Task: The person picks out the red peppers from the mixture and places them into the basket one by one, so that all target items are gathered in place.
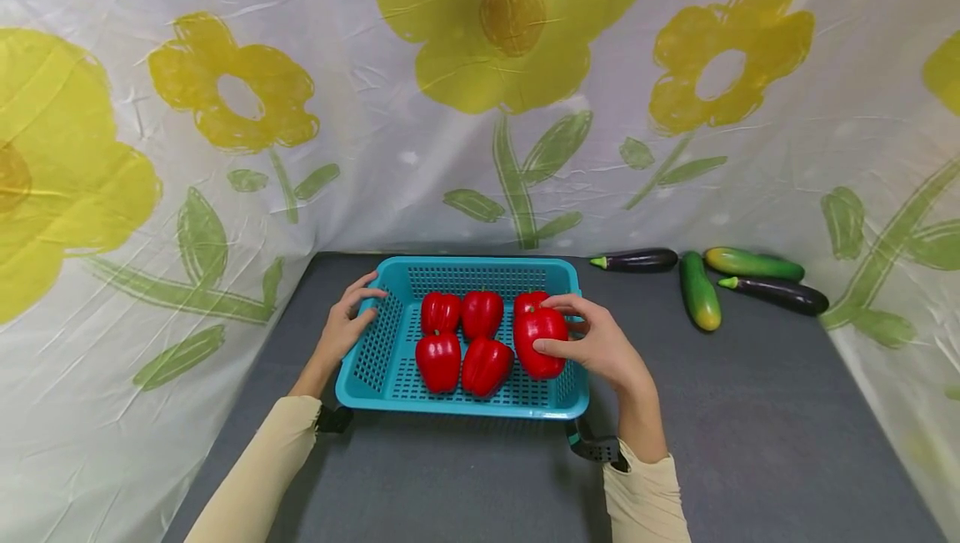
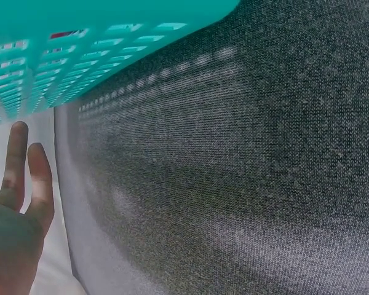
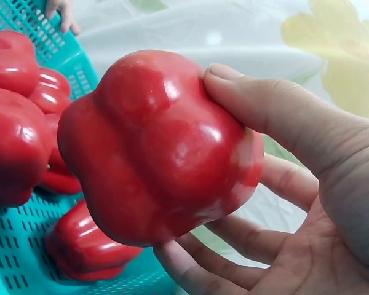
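My right hand [image 1: 603, 345] grips a red bell pepper [image 1: 542, 343] between thumb and fingers over the right part of a blue-green plastic basket [image 1: 465, 407]. In the right wrist view the pepper's lobed bottom [image 3: 154, 147] faces the camera. Several other red bell peppers lie in the basket, one of them [image 1: 528, 301] partly hidden behind the held one. At the basket's left rim is my left hand [image 1: 347, 322], its fingertips at the edge. The left wrist view shows two of its fingers [image 2: 40, 178] fairly straight beside the perforated wall.
Right of the basket, near the back of the dark grey table [image 1: 750, 426], lie two eggplants [image 1: 641, 260] and two green-yellow zucchini [image 1: 700, 291]. A white cloth [image 1: 360, 168] with printed yellow flowers hangs behind the table and along its sides.
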A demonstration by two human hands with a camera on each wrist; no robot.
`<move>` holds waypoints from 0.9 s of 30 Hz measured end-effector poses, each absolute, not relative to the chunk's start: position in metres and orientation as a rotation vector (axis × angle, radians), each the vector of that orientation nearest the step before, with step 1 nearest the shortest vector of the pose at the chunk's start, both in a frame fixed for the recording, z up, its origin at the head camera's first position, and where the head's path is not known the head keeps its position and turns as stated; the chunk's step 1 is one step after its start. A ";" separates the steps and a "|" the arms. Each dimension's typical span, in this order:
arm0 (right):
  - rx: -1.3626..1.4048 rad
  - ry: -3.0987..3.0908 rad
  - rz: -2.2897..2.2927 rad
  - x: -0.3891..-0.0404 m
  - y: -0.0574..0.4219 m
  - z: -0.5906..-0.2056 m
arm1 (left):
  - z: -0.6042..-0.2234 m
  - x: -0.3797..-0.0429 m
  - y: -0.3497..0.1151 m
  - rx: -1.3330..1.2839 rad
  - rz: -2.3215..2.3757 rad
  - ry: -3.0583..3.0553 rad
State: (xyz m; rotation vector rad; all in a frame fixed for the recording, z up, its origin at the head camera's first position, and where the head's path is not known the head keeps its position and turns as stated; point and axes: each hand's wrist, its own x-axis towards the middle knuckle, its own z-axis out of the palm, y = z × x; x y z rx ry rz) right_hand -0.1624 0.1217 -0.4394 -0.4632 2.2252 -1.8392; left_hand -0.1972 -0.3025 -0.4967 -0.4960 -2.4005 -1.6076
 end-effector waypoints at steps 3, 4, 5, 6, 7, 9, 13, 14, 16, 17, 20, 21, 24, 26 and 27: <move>-0.452 2.218 -1.834 -0.161 0.120 -0.440 | -0.495 -0.197 -0.302 -0.508 -1.611 -2.400; -0.451 2.217 -1.830 -0.160 0.119 -0.440 | -0.494 -0.197 -0.302 -0.509 -1.612 -2.399; -0.449 2.216 -1.826 -0.160 0.119 -0.440 | -0.494 -0.198 -0.303 -0.511 -1.606 -2.399; -0.449 2.218 -1.819 -0.159 0.118 -0.439 | -0.493 -0.197 -0.302 -0.512 -1.608 -2.399; -0.447 2.219 -1.812 -0.159 0.117 -0.439 | -0.493 -0.197 -0.302 -0.510 -1.606 -2.399; -0.445 2.224 -1.797 -0.158 0.117 -0.438 | -0.492 -0.197 -0.301 -0.505 -1.607 -2.400; -0.437 2.217 -1.797 -0.157 0.117 -0.438 | -0.494 -0.198 -0.302 -0.517 -1.592 -2.397; -0.437 2.219 -1.798 -0.157 0.117 -0.438 | -0.495 -0.199 -0.302 -0.522 -1.588 -2.397; -0.430 2.220 -1.803 -0.157 0.116 -0.437 | -0.496 -0.199 -0.303 -0.531 -1.578 -2.397; -0.425 2.226 -1.802 -0.157 0.116 -0.437 | -0.496 -0.199 -0.303 -0.534 -1.580 -2.397; -0.408 2.236 -1.797 -0.156 0.116 -0.436 | -0.492 -0.197 -0.302 -0.532 -1.579 -2.401; -0.405 2.238 -1.795 -0.156 0.116 -0.437 | -0.491 -0.196 -0.302 -0.531 -1.574 -2.402; -0.410 2.239 -1.785 -0.155 0.117 -0.437 | -0.489 -0.194 -0.301 -0.527 -1.566 -2.405; -0.408 2.238 -1.778 -0.154 0.118 -0.438 | -0.490 -0.194 -0.302 -0.520 -1.570 -2.401; -0.404 2.234 -1.776 -0.154 0.119 -0.437 | -0.494 -0.196 -0.304 -0.521 -1.577 -2.394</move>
